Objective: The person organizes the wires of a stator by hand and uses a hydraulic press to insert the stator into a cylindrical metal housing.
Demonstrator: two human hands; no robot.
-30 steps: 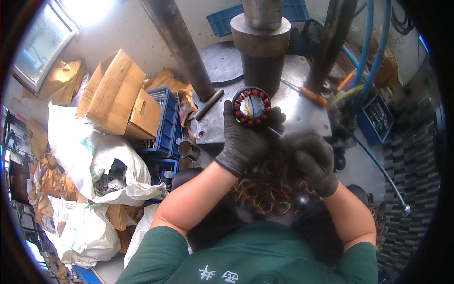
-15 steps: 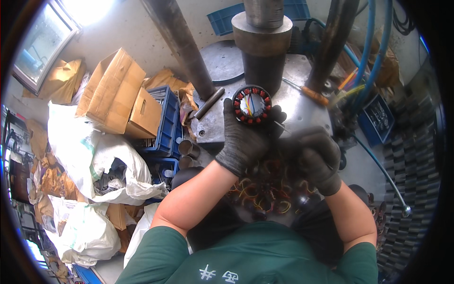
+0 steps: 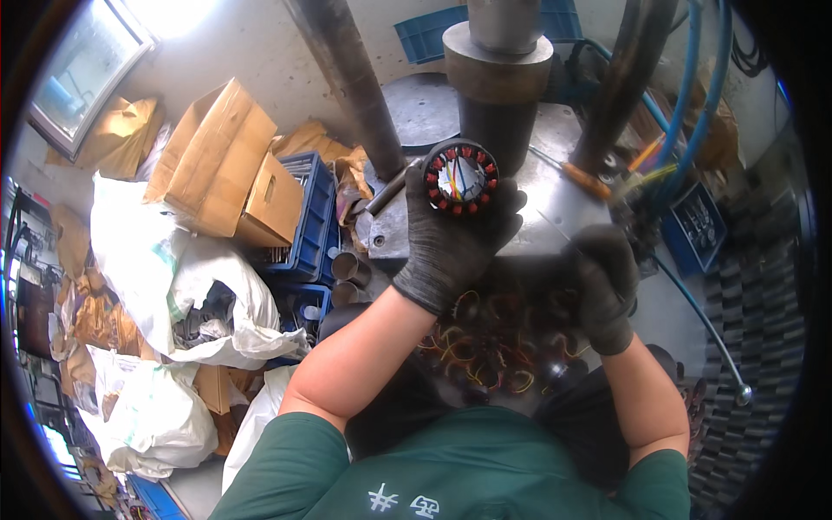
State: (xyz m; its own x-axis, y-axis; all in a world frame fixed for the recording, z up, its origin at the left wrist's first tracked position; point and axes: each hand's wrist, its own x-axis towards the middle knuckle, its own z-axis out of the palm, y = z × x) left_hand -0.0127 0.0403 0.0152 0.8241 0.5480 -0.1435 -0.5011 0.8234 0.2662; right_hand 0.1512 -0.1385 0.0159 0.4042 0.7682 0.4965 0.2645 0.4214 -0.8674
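Observation:
My left hand (image 3: 455,230), in a dark grey glove, grips a motor stator (image 3: 461,209) by its lower side above the front of the metal press plate (image 3: 555,217). The stator is a black ring with red windings, and coloured wires show in its open middle. To the right, my gloved right hand (image 3: 605,290) is closed, apart from the stator. A thin metal rod (image 3: 555,223) juts from it toward the upper left; its handle, if any, is hidden in the fist. Below both hands lie several more wound stators (image 3: 485,355) with yellow and red wires.
Behind the stator stands the press ram (image 3: 496,104), between two steel columns (image 3: 351,87). A screwdriver with an orange handle (image 3: 586,180) lies on the plate. Cardboard boxes (image 3: 208,165), a blue crate (image 3: 316,221) and white sacks (image 3: 143,269) fill the left side. A blue bin (image 3: 693,225) stands right.
My right hand has drawn away from the stator to the right, taking the thin rod with it. The left hand still holds the stator. The view has shifted slightly.

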